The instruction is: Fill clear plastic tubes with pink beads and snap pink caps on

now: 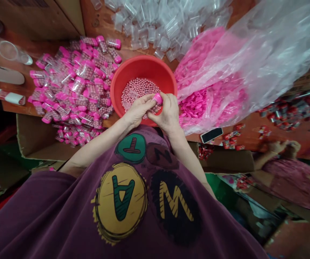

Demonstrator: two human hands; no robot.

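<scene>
On the far left of the wooden surface [47,45], a clear plastic cup [12,51] is laid over on its side, and a flat white strip [2,72] is placed just below it. Beside these, a large heap of clear tubes filled with pink beads [74,84] is piled, each tube closed with a pink lid, and the heap is spread down onto the flap of a cardboard box [40,144]. Next comes a red plastic basin [142,64], in which loose pink beads [138,91] are gathered. Above the basin, empty clear plastic tubes [155,25] are heaped. The left hand [138,110] is held over the basin's near rim, its grip narrowed on a small pink cap [157,98], which appears to be shared with the right hand [168,112], though it is partly hidden by the fingers. To the right, a clear plastic bag [219,61] is laid over loose pink caps [192,104], with a black phone [211,135] placed near its lower edge. Further right, red packets [287,115] are scattered, and a co-worker's hands [281,146] are seen, blurred, at the surface's edge.
</scene>
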